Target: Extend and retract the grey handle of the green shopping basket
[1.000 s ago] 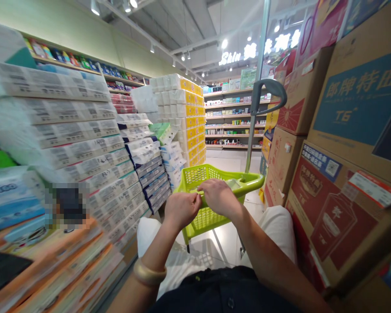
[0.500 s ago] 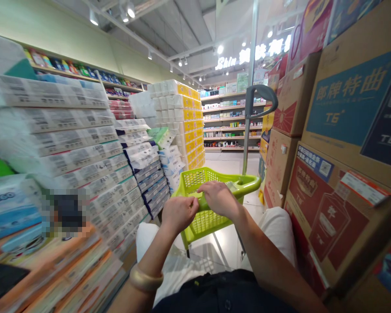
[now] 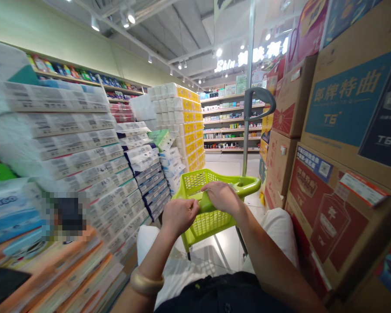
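Observation:
A lime-green plastic shopping basket (image 3: 231,188) on wheels stands in the aisle just ahead of me, its grey pull handle (image 3: 259,99) raised on a metal pole. My right hand (image 3: 222,198) rests over the basket's near rim with fingers curled on it. My left hand (image 3: 180,215) is closed in a loose fist right beside it, thumb against the same rim; whatever it pinches is hidden. A gold bangle (image 3: 146,282) sits on my left wrist.
Stacked tissue and toilet-paper packs (image 3: 84,152) fill the left side. Cardboard liquor cartons (image 3: 342,143) are piled high on the right. A yellow-and-white paper roll tower (image 3: 182,121) stands ahead, with store shelves (image 3: 228,126) at the far end of the narrow aisle.
The view has shifted slightly and the basket sits a little lower in frame. Both hands stay at the basket's near rim with almost no movement.

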`<state>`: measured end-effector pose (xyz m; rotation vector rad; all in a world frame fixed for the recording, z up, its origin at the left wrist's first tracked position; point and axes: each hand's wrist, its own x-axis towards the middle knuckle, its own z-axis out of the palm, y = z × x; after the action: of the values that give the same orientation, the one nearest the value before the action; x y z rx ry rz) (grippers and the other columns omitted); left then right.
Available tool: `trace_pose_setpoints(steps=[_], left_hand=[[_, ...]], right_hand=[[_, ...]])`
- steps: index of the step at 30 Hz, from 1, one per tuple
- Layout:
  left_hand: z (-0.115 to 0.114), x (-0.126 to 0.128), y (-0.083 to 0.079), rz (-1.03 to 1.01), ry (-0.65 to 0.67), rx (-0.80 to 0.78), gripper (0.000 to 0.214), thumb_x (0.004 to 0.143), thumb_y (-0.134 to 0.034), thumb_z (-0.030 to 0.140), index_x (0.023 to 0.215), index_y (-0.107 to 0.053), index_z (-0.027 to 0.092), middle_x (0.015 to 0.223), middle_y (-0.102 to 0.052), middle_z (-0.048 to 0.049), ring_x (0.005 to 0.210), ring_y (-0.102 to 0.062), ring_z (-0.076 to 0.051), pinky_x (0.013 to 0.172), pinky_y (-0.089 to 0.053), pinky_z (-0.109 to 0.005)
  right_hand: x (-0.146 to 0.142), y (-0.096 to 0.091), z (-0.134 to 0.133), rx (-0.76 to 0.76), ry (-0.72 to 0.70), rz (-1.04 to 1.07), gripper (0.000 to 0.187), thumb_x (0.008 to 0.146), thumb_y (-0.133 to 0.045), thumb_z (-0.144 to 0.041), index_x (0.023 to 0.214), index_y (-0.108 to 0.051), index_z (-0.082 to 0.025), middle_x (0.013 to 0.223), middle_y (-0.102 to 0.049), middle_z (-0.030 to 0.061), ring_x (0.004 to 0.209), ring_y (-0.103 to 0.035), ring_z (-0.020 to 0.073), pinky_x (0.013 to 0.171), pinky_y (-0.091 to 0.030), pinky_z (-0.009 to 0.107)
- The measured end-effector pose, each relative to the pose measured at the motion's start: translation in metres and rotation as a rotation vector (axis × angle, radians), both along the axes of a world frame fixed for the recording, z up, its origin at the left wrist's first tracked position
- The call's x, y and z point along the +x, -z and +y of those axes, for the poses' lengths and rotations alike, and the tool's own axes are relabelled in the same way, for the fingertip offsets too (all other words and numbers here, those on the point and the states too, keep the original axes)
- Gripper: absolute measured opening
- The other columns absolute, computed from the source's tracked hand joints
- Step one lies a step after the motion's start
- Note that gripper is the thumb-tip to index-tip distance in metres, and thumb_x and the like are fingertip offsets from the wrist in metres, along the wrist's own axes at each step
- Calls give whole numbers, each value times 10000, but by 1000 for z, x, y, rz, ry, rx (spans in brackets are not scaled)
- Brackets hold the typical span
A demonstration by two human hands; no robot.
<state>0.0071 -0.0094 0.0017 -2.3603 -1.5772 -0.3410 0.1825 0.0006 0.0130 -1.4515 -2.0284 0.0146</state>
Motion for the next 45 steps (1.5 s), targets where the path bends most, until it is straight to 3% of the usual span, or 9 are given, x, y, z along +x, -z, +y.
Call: trace_pose_setpoints(steps=[3,5,12,16,19,26,33,39,45], left_hand=[[-1,1,0,11,-6,-6,524,960,-253,417,783,-707,225,759,-722,-64,719,-640,-193,598,-323,-272],[-1,1,0,16,-10,-5,523,960,-253,418,789,-708,227,762,-722,-65,718,-641,-197,593,-320,-274],[0,1,0,-3,-6,-4,518,953,-262,409,780,-711,215,770,-726,-69,727,-643,-192,609,-336,-275],[-2,2,-1,-9,-7,-19,521,953,-257,422,779,-703,217,771,-725,-68,729,-641,-190,602,-327,-274],[-2,2,-2,-9,-10,-24,525,955,-252,428,779,-701,220,768,-724,-65,722,-636,-188,601,-319,-272],[-1,0,0,-15,-7,-4,515,953,-267,429,762,-699,223,752,-720,-64,707,-633,-194,588,-295,-280],[-3,1,-1,-19,-7,-8,531,957,-255,434,757,-698,221,742,-717,-63,697,-629,-189,581,-289,-281],[-1,0,1,-11,-9,4,521,953,-262,421,752,-696,216,761,-721,-64,710,-631,-189,588,-293,-283],[-1,0,0,-17,-9,-4,534,952,-250,428,738,-693,222,735,-711,-58,685,-622,-188,578,-284,-283]], right_hand=[[13,-4,6,-81,179,36,278,852,-496,-160,951,-740,-247,975,-756,47,931,-699,200,852,-516,300],[15,-4,7,-58,205,8,271,842,-505,-149,949,-741,-226,962,-756,71,928,-700,221,854,-515,324],[-7,-1,0,53,-50,-30,294,848,-494,-119,957,-734,-250,1024,-745,29,983,-678,178,926,-489,292],[7,-1,4,-26,142,28,258,860,-505,-173,954,-739,-230,967,-754,63,913,-701,205,849,-525,312],[14,4,3,23,230,40,262,867,-500,-170,974,-737,-200,963,-751,93,929,-695,208,878,-510,317],[2,19,-10,196,-90,101,309,849,-488,-88,987,-727,-227,1045,-729,44,1018,-643,171,971,-458,316],[23,26,-12,252,176,209,310,823,-485,-70,976,-719,-202,1045,-723,63,1038,-619,213,984,-437,371],[6,26,-21,268,-130,181,318,818,-489,-47,955,-717,-224,1043,-722,37,1010,-636,168,976,-451,323],[32,36,-11,313,175,278,314,828,-467,-82,984,-709,-207,1031,-718,53,1016,-617,226,962,-449,390]])
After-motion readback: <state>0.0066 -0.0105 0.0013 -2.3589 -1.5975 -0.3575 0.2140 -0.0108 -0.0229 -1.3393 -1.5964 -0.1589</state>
